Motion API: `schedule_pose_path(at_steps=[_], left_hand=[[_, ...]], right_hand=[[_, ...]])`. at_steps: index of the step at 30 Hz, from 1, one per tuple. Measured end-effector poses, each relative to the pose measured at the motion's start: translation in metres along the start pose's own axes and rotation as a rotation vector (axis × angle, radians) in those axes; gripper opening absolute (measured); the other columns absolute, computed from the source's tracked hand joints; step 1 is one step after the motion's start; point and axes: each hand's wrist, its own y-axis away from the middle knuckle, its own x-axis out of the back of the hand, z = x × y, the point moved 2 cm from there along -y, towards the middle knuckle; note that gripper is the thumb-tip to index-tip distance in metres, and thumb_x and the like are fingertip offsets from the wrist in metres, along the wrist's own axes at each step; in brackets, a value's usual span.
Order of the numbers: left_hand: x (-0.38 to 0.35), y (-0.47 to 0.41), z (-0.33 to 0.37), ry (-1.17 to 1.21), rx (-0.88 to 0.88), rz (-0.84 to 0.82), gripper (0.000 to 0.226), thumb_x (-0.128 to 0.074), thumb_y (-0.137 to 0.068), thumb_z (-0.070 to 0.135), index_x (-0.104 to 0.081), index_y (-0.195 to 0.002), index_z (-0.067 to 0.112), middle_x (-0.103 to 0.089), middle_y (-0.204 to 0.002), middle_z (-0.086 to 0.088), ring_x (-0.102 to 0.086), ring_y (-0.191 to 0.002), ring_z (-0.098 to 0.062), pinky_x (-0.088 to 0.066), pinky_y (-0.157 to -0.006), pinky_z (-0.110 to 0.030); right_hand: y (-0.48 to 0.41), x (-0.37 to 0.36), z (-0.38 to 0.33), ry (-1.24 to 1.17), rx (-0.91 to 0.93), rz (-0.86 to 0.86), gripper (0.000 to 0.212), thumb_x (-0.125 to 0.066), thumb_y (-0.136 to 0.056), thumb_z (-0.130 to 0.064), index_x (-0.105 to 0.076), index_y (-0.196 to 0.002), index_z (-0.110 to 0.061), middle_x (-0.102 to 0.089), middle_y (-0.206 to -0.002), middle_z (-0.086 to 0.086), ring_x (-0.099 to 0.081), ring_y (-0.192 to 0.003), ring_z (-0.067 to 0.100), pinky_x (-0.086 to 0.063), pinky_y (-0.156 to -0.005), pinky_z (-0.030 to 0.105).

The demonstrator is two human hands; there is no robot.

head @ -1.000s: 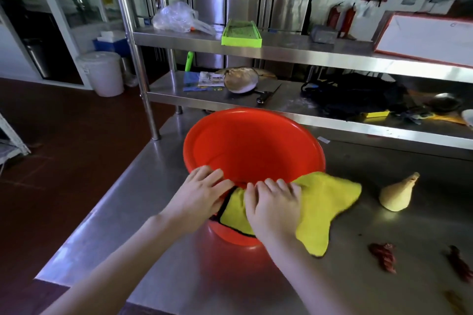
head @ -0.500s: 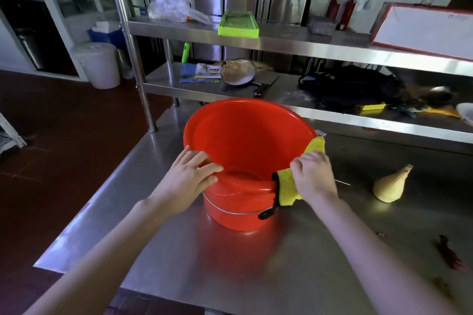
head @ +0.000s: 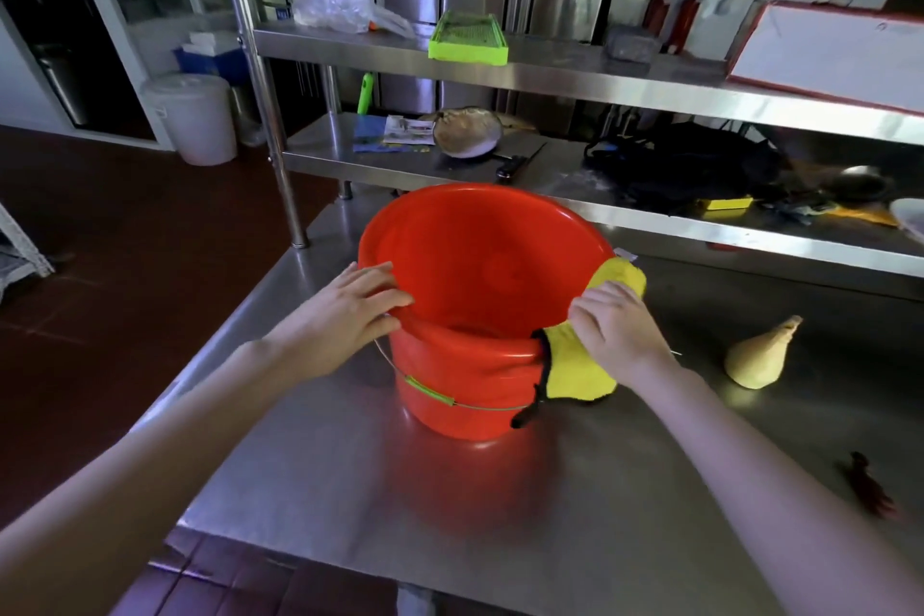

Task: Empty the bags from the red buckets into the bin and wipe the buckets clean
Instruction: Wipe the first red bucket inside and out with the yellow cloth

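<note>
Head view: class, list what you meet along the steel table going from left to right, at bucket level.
Left hand → red bucket → yellow cloth → beige cone-shaped item → dark red scrap. The right hand overlaps the cloth, so it is left out.

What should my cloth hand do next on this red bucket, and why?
Probably slide the right hand with the yellow cloth along the rim toward the far side: the cloth covers only the right rim of the red bucket, and the left hand rests on the left rim, steadying it.
</note>
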Motion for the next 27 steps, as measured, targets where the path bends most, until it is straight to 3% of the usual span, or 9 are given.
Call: schedule_pose_path(at_steps=[2,5,9,11,14,18,21,24,27], left_hand=[[-0.004,-0.004,0.011,-0.003,-0.022,0.075,0.036,-0.051,-0.095,0.035,-0.065,-0.120,0.014,-0.056,-0.116,-0.004,-0.049,-0.117,-0.029,-0.042,-0.104,-0.049],[-0.010,-0.006,0.028,-0.003,-0.006,0.171,0.032,-0.055,-0.093,0.038,-0.068,-0.113,0.016,-0.056,-0.104,-0.001,-0.050,-0.101,-0.026,-0.041,-0.103,-0.048],[-0.016,-0.007,0.057,0.010,-0.019,0.187,0.036,-0.050,-0.086,0.040,-0.070,-0.101,0.015,-0.055,-0.091,-0.001,-0.047,-0.083,-0.026,-0.046,-0.080,-0.040],[-0.014,-0.005,0.055,0.061,-0.029,0.162,0.031,-0.057,-0.085,0.038,-0.069,-0.102,0.014,-0.056,-0.092,0.001,-0.047,-0.082,-0.021,-0.048,-0.077,-0.038],[-0.005,0.005,0.022,0.049,-0.034,0.118,0.045,-0.061,-0.087,0.052,-0.067,-0.113,0.015,-0.060,-0.107,0.002,-0.053,-0.100,-0.018,-0.045,-0.096,-0.034],[0.000,0.014,-0.008,0.030,0.009,0.062,0.052,-0.052,-0.088,0.055,-0.063,-0.122,0.017,-0.055,-0.122,0.002,-0.042,-0.131,-0.020,-0.037,-0.109,-0.034],[-0.009,0.010,0.004,0.037,-0.015,0.130,0.049,-0.047,-0.092,0.057,-0.064,-0.117,0.018,-0.054,-0.113,0.002,-0.044,-0.119,-0.019,-0.036,-0.106,-0.031],[-0.014,0.007,0.021,-0.001,-0.005,0.236,0.046,-0.051,-0.087,0.057,-0.068,-0.106,0.019,-0.053,-0.099,0.003,-0.045,-0.099,-0.020,-0.035,-0.104,-0.035],[-0.022,0.004,0.045,-0.029,-0.012,0.250,0.033,-0.065,-0.080,0.047,-0.068,-0.097,0.019,-0.051,-0.089,0.002,-0.043,-0.084,-0.020,-0.045,-0.082,-0.035]], right_hand=[[0.001,0.001,0.006,-0.007,-0.088,0.044,0.052,-0.022,-0.087,-0.031,-0.061,-0.064,-0.005,-0.053,-0.065,0.001,-0.048,-0.072,0.025,-0.041,-0.095,0.043],[0.007,-0.008,-0.028,0.073,-0.253,0.214,0.045,-0.028,-0.083,-0.024,-0.053,-0.049,-0.007,-0.054,-0.054,0.009,-0.051,-0.064,0.031,-0.044,-0.078,0.041],[0.011,-0.031,-0.106,0.140,-0.251,0.297,0.035,-0.042,-0.082,-0.020,-0.046,-0.047,-0.018,-0.048,-0.048,0.000,-0.044,-0.055,0.026,-0.038,-0.064,0.037],[0.011,-0.031,-0.112,0.113,-0.199,0.292,0.034,-0.045,-0.082,-0.020,-0.047,-0.048,-0.017,-0.046,-0.048,-0.002,-0.043,-0.053,0.024,-0.037,-0.062,0.035],[0.015,-0.020,-0.082,0.088,-0.067,0.265,0.031,-0.043,-0.080,-0.021,-0.053,-0.052,-0.016,-0.051,-0.052,-0.003,-0.049,-0.056,0.023,-0.041,-0.061,0.034],[0.007,-0.003,-0.026,0.013,0.024,0.040,0.043,-0.028,-0.085,-0.029,-0.058,-0.061,-0.011,-0.050,-0.061,-0.003,-0.046,-0.067,0.022,-0.045,-0.082,0.044],[0.002,0.001,-0.004,-0.008,-0.056,0.017,0.051,-0.021,-0.084,-0.032,-0.059,-0.062,-0.006,-0.053,-0.064,0.002,-0.044,-0.074,0.022,-0.042,-0.091,0.042],[0.008,-0.006,-0.034,0.021,-0.209,0.193,0.044,-0.028,-0.082,-0.025,-0.053,-0.051,-0.007,-0.051,-0.054,0.007,-0.047,-0.064,0.026,-0.044,-0.077,0.041],[0.018,-0.028,-0.093,0.096,-0.252,0.333,0.033,-0.040,-0.080,-0.021,-0.047,-0.048,-0.016,-0.048,-0.050,0.001,-0.044,-0.057,0.026,-0.038,-0.066,0.037]])
